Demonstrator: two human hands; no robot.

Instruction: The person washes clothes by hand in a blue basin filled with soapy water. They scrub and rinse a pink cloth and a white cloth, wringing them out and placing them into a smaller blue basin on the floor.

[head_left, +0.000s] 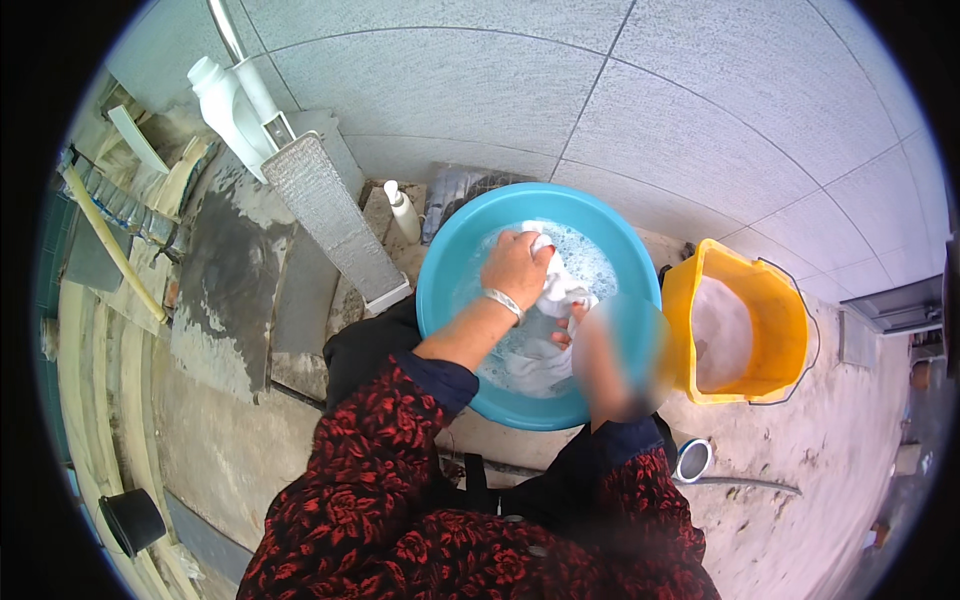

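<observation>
A blue plastic basin (450, 235) of sudsy water sits in front of me. My left hand (515, 270), with a pale band at the wrist, is closed round the upper end of a wet white cloth (563, 290). Lower and to the right, my right hand (580, 335) has its fingers curled on the same cloth; a blurred patch covers much of that hand and wrist. Between the two hands the cloth is bunched and stretched above the suds, while its lower part lies in the water.
Right of the basin stands a yellow bucket (755, 375) with a wire handle, holding cloudy liquid. A white pump bottle (403, 212) is behind on the left, near a grey post (330, 210) and a large white jug (228, 110). A black pot (133, 522) lies lower left.
</observation>
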